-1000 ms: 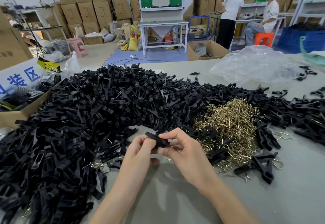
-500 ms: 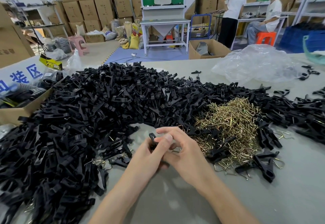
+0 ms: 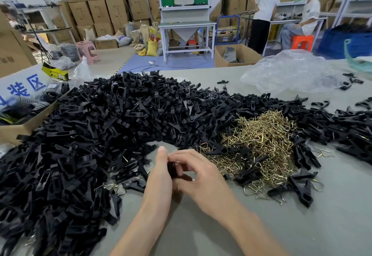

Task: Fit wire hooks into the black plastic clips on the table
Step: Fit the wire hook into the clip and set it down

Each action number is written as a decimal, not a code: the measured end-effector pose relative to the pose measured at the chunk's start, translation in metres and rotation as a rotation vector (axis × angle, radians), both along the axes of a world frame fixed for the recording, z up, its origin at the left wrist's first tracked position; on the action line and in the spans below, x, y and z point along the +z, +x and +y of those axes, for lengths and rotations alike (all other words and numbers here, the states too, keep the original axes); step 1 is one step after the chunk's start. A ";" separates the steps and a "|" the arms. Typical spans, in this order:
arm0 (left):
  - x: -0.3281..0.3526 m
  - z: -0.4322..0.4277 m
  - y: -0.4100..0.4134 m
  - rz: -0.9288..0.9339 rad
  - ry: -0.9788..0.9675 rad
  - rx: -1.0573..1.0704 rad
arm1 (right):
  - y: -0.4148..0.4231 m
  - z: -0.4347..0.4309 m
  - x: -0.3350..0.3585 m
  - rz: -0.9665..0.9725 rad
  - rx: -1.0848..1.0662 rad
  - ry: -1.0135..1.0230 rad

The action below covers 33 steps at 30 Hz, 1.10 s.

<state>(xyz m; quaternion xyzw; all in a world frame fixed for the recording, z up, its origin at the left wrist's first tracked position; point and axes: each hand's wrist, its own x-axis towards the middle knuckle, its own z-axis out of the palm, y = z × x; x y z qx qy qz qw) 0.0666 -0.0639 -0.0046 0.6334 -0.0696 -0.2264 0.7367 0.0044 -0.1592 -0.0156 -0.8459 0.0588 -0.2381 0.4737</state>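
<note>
**Front of the surface point(image 3: 302, 225): one black clip point(image 3: 172, 168) in a two-handed grip**

Near the front edge, the left hand point(image 3: 161, 177) and right hand point(image 3: 203, 177) meet around the black clip, of which only a dark sliver shows between them. The right fingers point(image 3: 182, 155) curl over it, grasping. The left thumb stands upright against it. Whether a hook sits in it cannot be told. Behind them the heap of clips point(image 3: 104, 123) spreads to the left edge. The wire hooks point(image 3: 263, 135) lie piled just right of the hands.

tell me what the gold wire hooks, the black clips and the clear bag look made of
Wire hooks: likely metal wire, shiny brass-coloured plating; thin, bent, glinting. Black clips: moulded plastic, dull satin black, soft highlights. Bag: thin clear plastic film, glossy, crumpled, see-through.
</note>
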 end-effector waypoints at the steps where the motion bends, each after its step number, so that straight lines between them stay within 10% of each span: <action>1: 0.001 0.000 0.000 0.015 -0.015 0.008 | 0.000 0.000 0.000 0.000 0.003 -0.023; 26: 0.002 0.007 0.009 0.035 -0.055 -0.216 | -0.004 -0.006 -0.006 -0.070 -0.041 -0.219; 33: -0.001 0.003 0.002 -0.118 -0.063 -0.290 | -0.009 -0.009 -0.003 -0.063 -0.147 0.082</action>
